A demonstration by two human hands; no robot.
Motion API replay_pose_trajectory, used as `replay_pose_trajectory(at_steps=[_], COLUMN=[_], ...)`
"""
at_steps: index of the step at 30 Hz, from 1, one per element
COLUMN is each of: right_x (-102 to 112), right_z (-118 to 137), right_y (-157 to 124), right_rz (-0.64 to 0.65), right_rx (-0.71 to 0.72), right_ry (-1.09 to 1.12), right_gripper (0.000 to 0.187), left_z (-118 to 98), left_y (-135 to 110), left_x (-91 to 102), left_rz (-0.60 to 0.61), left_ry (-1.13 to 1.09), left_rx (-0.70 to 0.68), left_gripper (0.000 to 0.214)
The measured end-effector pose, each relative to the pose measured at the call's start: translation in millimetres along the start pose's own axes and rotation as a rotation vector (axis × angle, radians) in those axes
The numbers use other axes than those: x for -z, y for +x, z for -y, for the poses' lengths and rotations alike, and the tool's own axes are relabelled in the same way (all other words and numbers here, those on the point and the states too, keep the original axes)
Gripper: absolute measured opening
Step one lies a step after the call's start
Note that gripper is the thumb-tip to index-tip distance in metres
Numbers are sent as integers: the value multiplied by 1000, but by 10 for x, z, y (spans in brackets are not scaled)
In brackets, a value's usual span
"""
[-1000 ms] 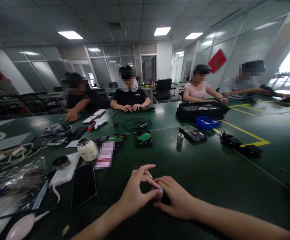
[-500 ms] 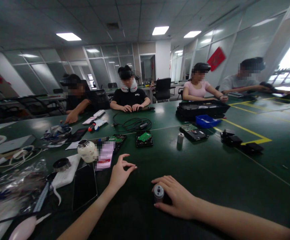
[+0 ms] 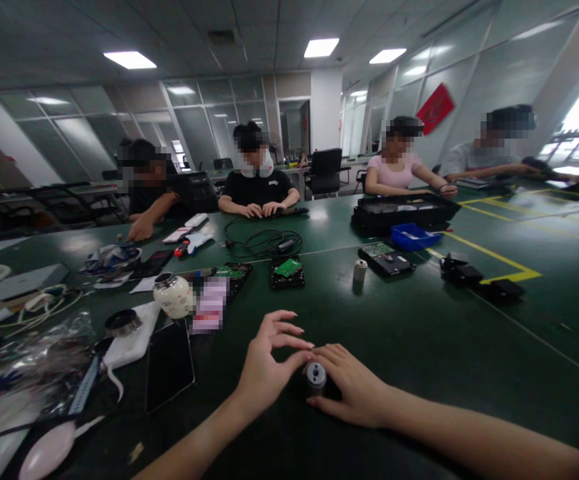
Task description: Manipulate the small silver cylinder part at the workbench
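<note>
A small silver cylindrical motor (image 3: 316, 381) stands upright on the green table, its round end face with small holes turned up. My right hand (image 3: 356, 388) rests on the table and is closed around it, fingers behind and thumb at the near side. My left hand (image 3: 272, 357) is over the table at the motor's upper left. Its thumb and index tips come together in a pinch just above the motor's far edge, the other fingers spread. Anything between those tips is too small to make out. Farther off stands a second, similar motor (image 3: 360, 271).
Hard drives with green boards (image 3: 288, 272), a cream jar (image 3: 173, 295), a black tablet-like device (image 3: 170, 365) and a pink bulb blower (image 3: 49, 448) lie left and ahead. A blue tray (image 3: 414, 237) and black case (image 3: 404, 215) are at right. Several people sit across the table.
My left hand has moved right, from apart on the left to close over the motor. My right hand stays around the motor, nearly unmoved. The view has tilted slightly.
</note>
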State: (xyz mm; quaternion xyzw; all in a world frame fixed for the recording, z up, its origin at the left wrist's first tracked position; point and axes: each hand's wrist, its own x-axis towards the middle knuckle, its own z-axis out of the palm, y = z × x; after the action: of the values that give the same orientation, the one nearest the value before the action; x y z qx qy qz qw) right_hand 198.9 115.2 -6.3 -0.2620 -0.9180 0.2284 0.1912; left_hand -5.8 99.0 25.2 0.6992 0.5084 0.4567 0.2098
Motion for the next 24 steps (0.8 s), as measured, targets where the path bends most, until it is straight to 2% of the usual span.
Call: replay_pose_trajectory(at_steps=[2, 4, 9, 15, 17, 21, 24], right_x=[-15, -20, -12, -26, -28, -17, -15], right_z=[-7, -8, -1, -21, -22, -6, 2], right_y=[-2, -2, 2, -6, -13, -22, -22], right_rz=[-12, -23, -31, -34, -35, -26, -25], right_rx=[13, 25, 39, 46, 36, 16, 16], right_ry=[-7, -2, 9, 10, 0, 15, 27], right_gripper=[41, 38, 36, 38, 40, 39, 38], left_z=[-111, -128, -71, -155, -189, -219, -208], left_y=[-91, -140, -114, -80, -84, -80, -75], left_x=[-80, -114, -68, -9, 34, 139, 158], left_rz=[60, 94, 147, 285, 340, 388, 359], left_ry=[-42, -50, -19, -28, -58, -149, -111], left_rx=[6, 18, 14, -17, -35, -64, -96], left_gripper=[6, 7, 9, 8, 20, 60, 59])
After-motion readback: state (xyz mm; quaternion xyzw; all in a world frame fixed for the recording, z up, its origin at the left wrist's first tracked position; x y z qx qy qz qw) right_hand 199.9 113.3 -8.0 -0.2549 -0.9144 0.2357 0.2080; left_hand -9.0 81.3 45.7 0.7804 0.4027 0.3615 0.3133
